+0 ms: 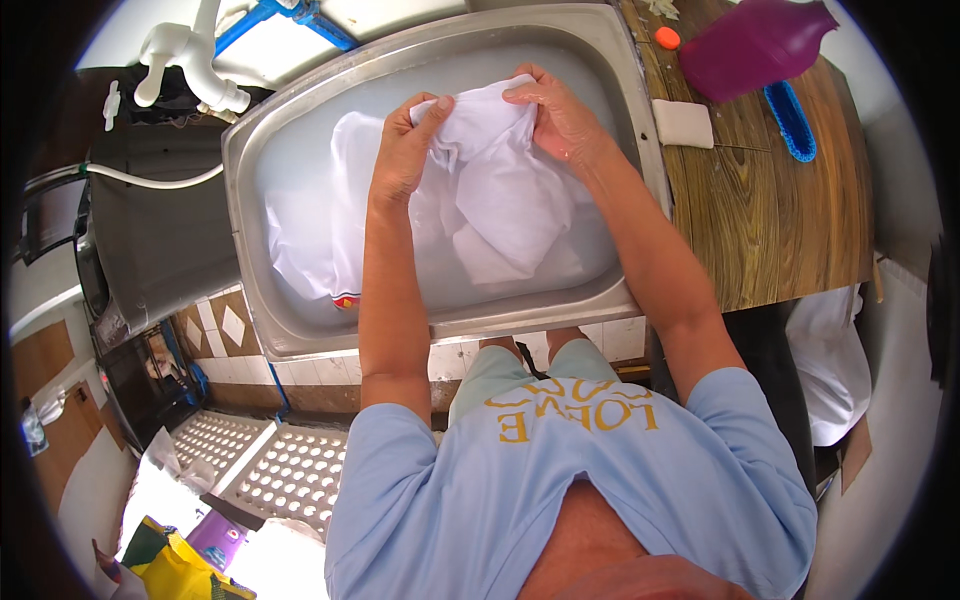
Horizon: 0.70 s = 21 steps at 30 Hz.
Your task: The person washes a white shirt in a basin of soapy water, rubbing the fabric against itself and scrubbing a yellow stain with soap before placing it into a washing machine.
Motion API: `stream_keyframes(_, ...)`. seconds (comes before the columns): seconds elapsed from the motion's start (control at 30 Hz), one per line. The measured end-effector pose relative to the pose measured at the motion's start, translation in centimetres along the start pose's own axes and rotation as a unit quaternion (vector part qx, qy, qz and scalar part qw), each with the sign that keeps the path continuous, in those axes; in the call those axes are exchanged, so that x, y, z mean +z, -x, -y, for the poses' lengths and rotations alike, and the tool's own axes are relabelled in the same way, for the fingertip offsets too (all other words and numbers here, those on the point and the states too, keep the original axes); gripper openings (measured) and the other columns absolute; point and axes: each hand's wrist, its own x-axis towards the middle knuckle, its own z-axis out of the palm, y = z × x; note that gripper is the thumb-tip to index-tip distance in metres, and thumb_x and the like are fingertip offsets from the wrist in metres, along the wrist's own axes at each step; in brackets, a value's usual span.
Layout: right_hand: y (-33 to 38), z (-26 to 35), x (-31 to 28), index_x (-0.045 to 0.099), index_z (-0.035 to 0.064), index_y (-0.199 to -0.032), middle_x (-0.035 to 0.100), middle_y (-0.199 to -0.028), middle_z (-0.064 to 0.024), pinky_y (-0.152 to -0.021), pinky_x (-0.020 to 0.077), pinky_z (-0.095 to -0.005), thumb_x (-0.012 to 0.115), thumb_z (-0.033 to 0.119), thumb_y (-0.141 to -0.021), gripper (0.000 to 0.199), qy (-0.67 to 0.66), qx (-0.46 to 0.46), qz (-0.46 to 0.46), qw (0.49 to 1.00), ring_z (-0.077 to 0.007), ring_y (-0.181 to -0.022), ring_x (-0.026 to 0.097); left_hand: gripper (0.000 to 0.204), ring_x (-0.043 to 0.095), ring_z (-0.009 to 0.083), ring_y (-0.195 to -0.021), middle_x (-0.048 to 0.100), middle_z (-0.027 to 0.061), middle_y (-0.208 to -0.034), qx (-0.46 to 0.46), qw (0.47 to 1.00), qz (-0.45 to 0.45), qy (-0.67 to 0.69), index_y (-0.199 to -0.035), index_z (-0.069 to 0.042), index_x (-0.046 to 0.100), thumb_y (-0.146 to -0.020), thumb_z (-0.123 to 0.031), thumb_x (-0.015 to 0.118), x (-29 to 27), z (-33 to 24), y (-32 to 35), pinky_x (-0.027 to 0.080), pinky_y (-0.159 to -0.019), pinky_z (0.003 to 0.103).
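Observation:
A wet white cloth garment [508, 190] stretches between my two hands above a metal sink [246, 250]. My left hand [408, 150] pinches its upper left edge between thumb and fingers. On the other side my right hand [560, 115] grips the top right edge, thumb toward me. The lower part of the garment hangs into cloudy water [400, 80]. More white fabric [310, 235] lies half sunk at the left of the basin, and a red and yellow trim [345, 301] shows near the front wall. Where one piece of cloth ends and another begins is hard to tell.
A white tap [190, 65] stands at the back left, near a pale hose [155, 179]. On the wooden counter [770, 230] to the right are a white soap bar [683, 124], a blue brush [790, 120], a purple bottle [750, 50] and an orange cap [667, 38].

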Motion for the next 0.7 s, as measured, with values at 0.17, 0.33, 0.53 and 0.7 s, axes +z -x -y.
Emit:
stream_keyframes(0.17, -0.3, -0.4, 0.7, 0.052, 0.0081, -0.086, 0.059, -0.079, -0.0032, -0.072, 0.0472, -0.0271, 0.066, -0.002, -0.072, 0.023, -0.002, -0.004, -0.005, 1.0, -0.0125, -0.075, 0.057, 0.025, 0.051, 0.0053, -0.073, 0.06, -0.0029, -0.08, 0.002, 0.995, -0.013, 0.101, -0.09, -0.004, 0.064, -0.092, -0.029, 0.06, 0.0, 0.1, 0.2, 0.043, -0.068, 0.021)
stream_keyframes(0.33, -0.8, -0.7, 0.8, 0.053, 0.0078, -0.082, 0.059, -0.077, -0.0034, -0.072, 0.0469, -0.0275, 0.066, -0.002, -0.072, 0.019, -0.004, -0.016, -0.01, 1.0, -0.0136, -0.074, 0.057, 0.029, 0.06, 0.0112, -0.084, 0.065, 0.0035, -0.089, -0.05, 0.989, -0.014, 0.135, -0.099, -0.001, 0.065, -0.089, -0.028, 0.064, 0.2, -0.8, 0.4, 0.047, -0.076, 0.025)
stream_keyframes(0.53, -0.8, -0.7, 1.3, 0.053, 0.007, -0.081, 0.061, -0.079, -0.0057, -0.073, 0.0468, -0.0285, 0.065, -0.002, -0.071, 0.017, -0.001, -0.019, -0.003, 1.0, -0.0146, -0.074, 0.057, 0.03, 0.061, 0.0129, -0.082, 0.066, 0.0053, -0.09, -0.064, 0.99, 0.037, 0.123, -0.101, 0.001, 0.066, -0.079, -0.018, 0.071, -0.2, -1.1, 0.7, 0.048, -0.077, 0.026)
stream_keyframes(0.7, -0.9, -0.7, 1.4, 0.055, 0.0061, -0.081, 0.062, -0.082, -0.007, -0.075, 0.0467, -0.0296, 0.063, -0.001, -0.071, 0.015, 0.0, -0.023, 0.002, 1.0, -0.016, -0.077, 0.057, 0.03, 0.061, 0.0141, -0.085, 0.066, 0.0061, -0.091, -0.074, 0.989, 0.05, 0.122, -0.103, 0.002, 0.065, -0.081, -0.018, 0.067, -0.4, -1.0, 0.6, 0.047, -0.079, 0.027)
